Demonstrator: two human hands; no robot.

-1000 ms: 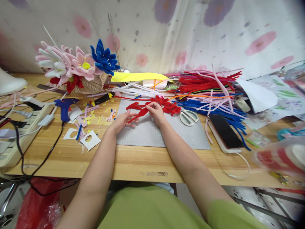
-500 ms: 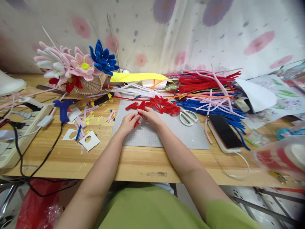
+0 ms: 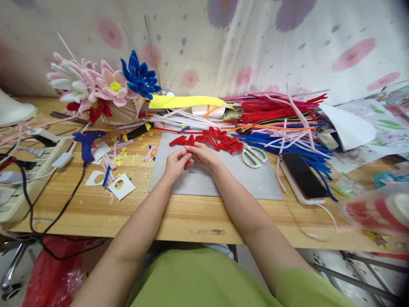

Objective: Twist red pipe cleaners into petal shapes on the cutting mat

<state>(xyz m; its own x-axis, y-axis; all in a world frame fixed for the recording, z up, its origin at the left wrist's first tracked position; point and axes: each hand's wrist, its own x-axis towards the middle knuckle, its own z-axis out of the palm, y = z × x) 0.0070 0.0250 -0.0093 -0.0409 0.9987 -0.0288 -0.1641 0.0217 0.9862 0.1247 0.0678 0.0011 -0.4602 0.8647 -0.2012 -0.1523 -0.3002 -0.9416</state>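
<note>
Over the grey cutting mat point(image 3: 198, 183), my left hand point(image 3: 177, 165) and my right hand point(image 3: 203, 154) meet with their fingertips close together. Both pinch a red pipe cleaner petal point(image 3: 191, 142), whose upper end stands up between them and whose thin tail points down. Fingers cover its middle. Just behind my hands lie several red pipe cleaner pieces point(image 3: 217, 140) bent into petal shapes, with one more red piece point(image 3: 178, 140) to their left. White-handled scissors point(image 3: 252, 157) rest right of my right hand, their blades hidden by the red pieces.
Bundles of red pipe cleaners point(image 3: 271, 111) and blue pipe cleaners point(image 3: 277, 147) lie behind and right. A phone point(image 3: 302, 175) is at the right. Leftward are a blue glue gun point(image 3: 87, 143), its cord, a power strip point(image 3: 38, 183), paper scraps and finished pipe cleaner flowers point(image 3: 111, 87).
My fingers have closed in further around the red petal, so less of it shows. Both hands have shifted slightly right; the view has moved a little too.
</note>
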